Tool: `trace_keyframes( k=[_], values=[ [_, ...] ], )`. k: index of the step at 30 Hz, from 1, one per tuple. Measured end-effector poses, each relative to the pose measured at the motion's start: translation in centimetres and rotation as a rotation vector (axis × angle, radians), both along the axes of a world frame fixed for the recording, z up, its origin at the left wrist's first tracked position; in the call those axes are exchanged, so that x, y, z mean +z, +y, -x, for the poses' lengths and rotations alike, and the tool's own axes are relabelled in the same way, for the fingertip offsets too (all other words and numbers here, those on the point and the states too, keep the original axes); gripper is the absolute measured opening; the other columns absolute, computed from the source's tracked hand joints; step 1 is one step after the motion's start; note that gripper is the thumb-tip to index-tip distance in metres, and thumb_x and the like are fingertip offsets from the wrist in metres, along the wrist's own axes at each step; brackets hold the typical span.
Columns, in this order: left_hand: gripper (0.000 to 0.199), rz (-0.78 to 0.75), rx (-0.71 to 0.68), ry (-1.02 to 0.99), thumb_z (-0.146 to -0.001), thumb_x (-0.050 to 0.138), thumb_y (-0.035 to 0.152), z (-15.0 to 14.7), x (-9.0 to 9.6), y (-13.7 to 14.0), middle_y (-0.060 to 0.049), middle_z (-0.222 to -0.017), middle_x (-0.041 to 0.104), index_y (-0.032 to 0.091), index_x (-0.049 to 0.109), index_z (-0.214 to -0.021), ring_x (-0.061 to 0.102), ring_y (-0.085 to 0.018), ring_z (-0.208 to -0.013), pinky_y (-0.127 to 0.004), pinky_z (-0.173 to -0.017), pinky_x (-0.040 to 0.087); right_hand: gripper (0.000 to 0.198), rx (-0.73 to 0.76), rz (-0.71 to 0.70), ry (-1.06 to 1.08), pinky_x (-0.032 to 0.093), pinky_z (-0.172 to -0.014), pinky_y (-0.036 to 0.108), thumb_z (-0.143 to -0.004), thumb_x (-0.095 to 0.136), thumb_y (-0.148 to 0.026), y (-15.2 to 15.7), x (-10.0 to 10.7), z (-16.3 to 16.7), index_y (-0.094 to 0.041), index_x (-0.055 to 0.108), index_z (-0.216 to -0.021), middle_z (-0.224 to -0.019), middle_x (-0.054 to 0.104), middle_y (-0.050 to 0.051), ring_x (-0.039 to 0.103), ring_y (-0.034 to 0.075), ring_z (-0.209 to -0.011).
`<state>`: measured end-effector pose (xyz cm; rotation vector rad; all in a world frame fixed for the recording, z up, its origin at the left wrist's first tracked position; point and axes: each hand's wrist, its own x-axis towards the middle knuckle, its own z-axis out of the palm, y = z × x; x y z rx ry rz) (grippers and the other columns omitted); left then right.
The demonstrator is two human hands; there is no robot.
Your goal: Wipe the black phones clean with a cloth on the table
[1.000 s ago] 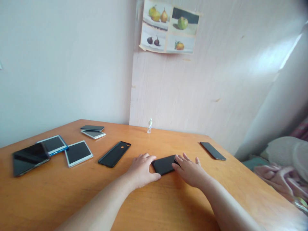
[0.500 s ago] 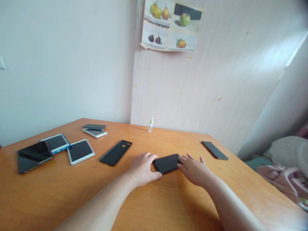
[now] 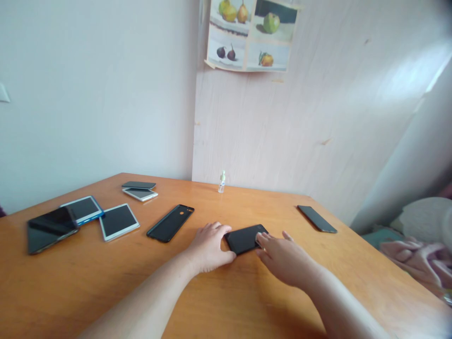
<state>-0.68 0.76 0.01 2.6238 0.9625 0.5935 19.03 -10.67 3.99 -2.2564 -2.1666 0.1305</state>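
Here, a black smartphone [image 3: 241,239] lies flat on the orange-brown wooden table [image 3: 219,306], between the person's two hands, and serves as the centre of the dial, with twelve toward the wall. The left hand [image 3: 212,248] is at about nine o'clock, thumb and index finger spread around the phone's left end at its two corners; whether they grip it, I cannot tell. At four o'clock the right hand [image 3: 284,258] is unclenched, its fingers stretched over the phone's right end. The hands are apart from each other.

Toward ten o'clock lies a black phone case [image 3: 170,224] with its hollow side up. Farther out, between nine and ten, are a white-framed tablet [image 3: 119,222], a blue-edged tablet [image 3: 83,209] touching its corner, and a black tablet [image 3: 52,230] overlapping the blue-edged one. At ten, a white smartphone [image 3: 141,194] and a dark smartphone [image 3: 139,185] lie together near the far edge. A small clear pump bottle [image 3: 221,184] stands upright at eleven. Another black smartphone [image 3: 317,219] lies between two and three.
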Motion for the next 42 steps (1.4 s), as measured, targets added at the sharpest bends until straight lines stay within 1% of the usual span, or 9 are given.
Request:
trace_keyframes(
  k=[3,12,20,27,29,33,36,38,42],
  values=[
    [0.056,0.0,-0.001,0.007,-0.068,0.07,0.042,0.0,0.0,0.0,-0.006,-0.118,0.062,0.025,0.058,-0.121,0.055,-0.03,-0.113,-0.039,-0.095,0.044,0.039,-0.059,0.01,-0.069,0.03,-0.106,0.056,-0.094,0.033,-0.029,0.3,0.1,-0.9,-0.014,0.062,-0.116,-0.118,0.066,0.019,0.063,0.032,-0.108],
    [0.052,0.019,-0.009,-0.004,-0.07,0.066,0.037,0.0,0.0,0.1,-0.007,-0.12,0.063,0.023,0.058,-0.119,0.055,-0.029,-0.115,-0.037,-0.097,0.044,0.049,0.332,-0.044,0.018,0.032,-0.111,0.04,-0.093,0.034,-0.022,-1.9,0.4,4.5,-0.011,0.049,-0.138,-0.142,0.05,0.015,0.048,0.026,-0.13],
    [0.054,0.012,-0.014,0.022,-0.069,0.067,0.035,0.0,0.1,0.2,-0.007,-0.122,0.062,0.023,0.058,-0.121,0.055,-0.03,-0.116,-0.038,-0.096,0.044,0.035,-0.078,0.045,-0.154,0.051,-0.073,0.037,-0.093,0.034,-0.022,-0.1,0.4,-0.2,-0.012,0.065,-0.106,-0.1,0.071,0.017,0.069,0.03,-0.088],
    [0.051,0.015,-0.014,-0.003,-0.071,0.065,0.034,0.0,0.0,0.3,-0.006,-0.119,0.063,0.023,0.058,-0.12,0.056,-0.028,-0.114,-0.036,-0.096,0.044,0.044,0.333,-0.117,0.005,0.041,-0.103,0.036,-0.092,0.034,-0.018,-1.7,0.3,4.5,-0.011,0.054,-0.13,-0.134,0.057,0.017,0.055,0.026,-0.122],
    [0.05,0.026,-0.013,0.004,-0.071,0.065,0.035,0.0,0.0,0.3,-0.006,-0.119,0.063,0.022,0.058,-0.12,0.056,-0.028,-0.114,-0.037,-0.096,0.045,0.042,0.286,-0.095,0.015,0.045,-0.097,0.036,-0.093,0.033,-0.02,-1.6,0.4,4.2,-0.013,0.056,-0.127,-0.13,0.06,0.017,0.059,0.026,-0.117],
    [0.052,0.028,-0.016,0.019,-0.071,0.066,0.034,0.0,0.1,0.3,-0.006,-0.119,0.063,0.022,0.057,-0.12,0.056,-0.028,-0.114,-0.037,-0.096,0.045,0.035,-0.042,0.0,-0.087,0.05,-0.075,0.037,-0.093,0.034,-0.023,-0.2,0.6,0.9,-0.014,0.064,-0.108,-0.108,0.069,0.018,0.067,0.03,-0.096],
    [0.052,0.034,-0.012,0.018,-0.07,0.066,0.033,0.0,0.1,0.2,-0.006,-0.121,0.062,0.022,0.057,-0.12,0.055,-0.028,-0.116,-0.037,-0.096,0.044,0.033,-0.208,0.045,-0.113,0.05,-0.072,0.038,-0.093,0.036,-0.025,0.6,0.5,-0.4,-0.014,0.065,-0.105,-0.099,0.071,0.018,0.069,0.031,-0.09],
    [0.051,0.035,-0.01,0.01,-0.071,0.066,0.033,-0.1,0.1,0.2,-0.006,-0.12,0.063,0.023,0.057,-0.12,0.056,-0.028,-0.115,-0.037,-0.097,0.044,0.034,-0.155,0.013,-0.099,0.05,-0.078,0.038,-0.092,0.037,-0.023,0.4,0.4,0.4,-0.013,0.063,-0.111,-0.11,0.069,0.019,0.067,0.031,-0.099],
    [0.047,0.04,-0.007,-0.03,-0.073,0.063,0.03,-0.1,-0.1,0.3,-0.006,-0.118,0.064,0.023,0.058,-0.119,0.056,-0.026,-0.115,-0.036,-0.098,0.043,0.043,0.218,-0.097,0.004,0.043,-0.098,0.035,-0.091,0.037,-0.019,-1.0,0.3,4.0,-0.011,0.054,-0.129,-0.135,0.056,0.018,0.055,0.027,-0.123]
  ],
)
